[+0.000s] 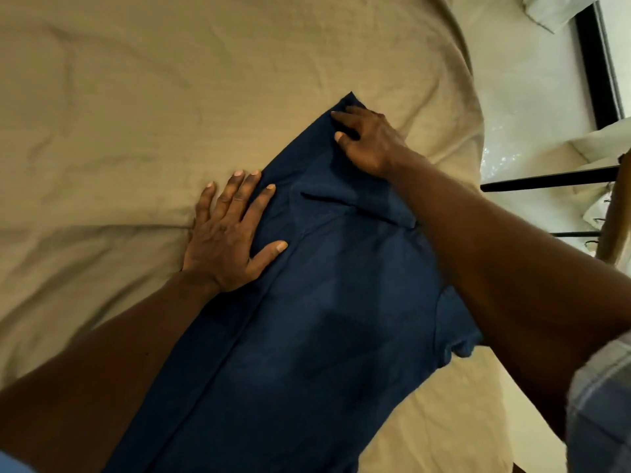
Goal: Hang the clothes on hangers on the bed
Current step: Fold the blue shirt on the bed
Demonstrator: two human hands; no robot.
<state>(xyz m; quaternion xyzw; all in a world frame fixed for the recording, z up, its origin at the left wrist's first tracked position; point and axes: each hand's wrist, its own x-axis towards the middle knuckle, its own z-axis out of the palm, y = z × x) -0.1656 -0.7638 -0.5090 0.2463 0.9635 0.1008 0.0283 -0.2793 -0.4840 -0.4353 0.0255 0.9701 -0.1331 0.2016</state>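
Note:
A dark blue garment [307, 302] lies folded lengthwise on the beige bed sheet [136, 97], running from the lower edge of the view up to the middle. My left hand [228, 230] rests flat with spread fingers on the garment's left edge, partly on the sheet. My right hand [370, 139] is at the garment's far end, its fingers bent and pressing into the cloth there. Whether it pinches the fabric is unclear. No hanger shows in view.
The bed's right edge curves down the right side. Beyond it lie a pale floor [532, 107], a black frame [597, 63] and black bars [546, 180]. White cloth [553, 8] sits at the top right. A wooden piece [614, 227] stands at the right edge.

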